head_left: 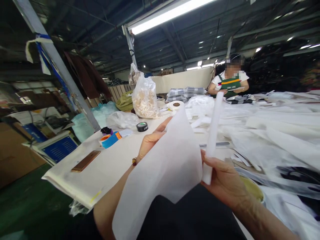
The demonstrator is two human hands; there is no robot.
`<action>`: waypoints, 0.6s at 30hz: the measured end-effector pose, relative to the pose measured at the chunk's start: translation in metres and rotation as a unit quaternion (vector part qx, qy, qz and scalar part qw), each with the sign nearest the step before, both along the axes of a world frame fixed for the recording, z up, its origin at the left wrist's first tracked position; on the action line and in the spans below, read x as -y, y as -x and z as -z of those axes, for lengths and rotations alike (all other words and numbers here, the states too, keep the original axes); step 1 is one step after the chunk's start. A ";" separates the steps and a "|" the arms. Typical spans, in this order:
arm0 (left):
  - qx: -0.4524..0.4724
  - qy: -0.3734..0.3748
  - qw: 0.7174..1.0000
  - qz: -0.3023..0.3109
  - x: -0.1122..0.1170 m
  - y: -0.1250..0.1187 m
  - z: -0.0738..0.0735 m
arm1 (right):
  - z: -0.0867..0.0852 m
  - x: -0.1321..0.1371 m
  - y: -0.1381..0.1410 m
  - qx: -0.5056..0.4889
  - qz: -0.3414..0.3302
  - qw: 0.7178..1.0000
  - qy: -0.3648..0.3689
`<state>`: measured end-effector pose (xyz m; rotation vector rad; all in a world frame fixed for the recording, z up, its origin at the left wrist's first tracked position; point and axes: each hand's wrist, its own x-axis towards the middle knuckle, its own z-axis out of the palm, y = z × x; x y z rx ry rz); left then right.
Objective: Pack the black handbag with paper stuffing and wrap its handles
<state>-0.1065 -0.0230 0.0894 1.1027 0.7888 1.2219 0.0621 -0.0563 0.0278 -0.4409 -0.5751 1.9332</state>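
Observation:
A large, thin white sheet [162,166] hangs in front of me, curved, its lower end falling toward my lap. My left hand [151,141] is closed on the sheet's upper left edge; some of its fingers are hidden behind the material. Thumb and fingers of my right hand [222,173] pinch a long, narrow white strip [214,126], flat and looking folded, which stands nearly upright. The sheet's right edge meets the fingers of that hand; whether they grip it too, I cannot tell.
On the table [117,166] lie a phone [86,161], black tape [142,126], blue tape [111,140] and a white roll [176,105]. A filled plastic bag [145,98] stands behind. White sheets [282,130] pile up at right, near a round tin [252,188]. A co-worker [230,81] is across the table.

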 end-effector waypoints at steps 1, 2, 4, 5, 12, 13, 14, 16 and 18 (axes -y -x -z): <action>0.038 0.013 0.999 0.025 -0.004 0.005 0.007 | -0.001 0.003 -0.004 0.035 0.031 0.999 -0.003; 0.061 0.031 0.997 0.044 -0.008 0.010 0.012 | -0.003 0.005 -0.007 0.068 0.059 0.996 -0.010; 0.047 0.067 0.995 0.058 -0.014 0.017 0.020 | -0.008 0.010 -0.013 0.125 0.109 0.986 -0.024; 0.012 0.076 0.995 0.059 -0.015 0.020 0.022 | -0.011 0.012 -0.015 0.148 0.132 0.980 -0.031; -0.210 0.008 0.977 0.038 -0.019 0.034 0.022 | -0.031 0.025 -0.037 0.316 0.216 0.923 -0.032; -0.212 0.005 0.977 0.036 -0.021 0.035 0.023 | -0.030 0.025 -0.042 0.342 0.215 0.914 -0.031; -0.216 -0.001 0.976 0.037 -0.023 0.036 0.025 | -0.027 0.025 -0.046 0.374 0.214 0.902 -0.036; -0.243 -0.016 0.969 0.038 -0.028 0.035 0.032 | -0.016 0.022 -0.053 0.448 0.213 0.866 -0.057; -0.283 -0.030 0.958 0.040 -0.034 0.032 0.043 | 0.002 0.017 -0.059 0.522 0.214 0.821 -0.087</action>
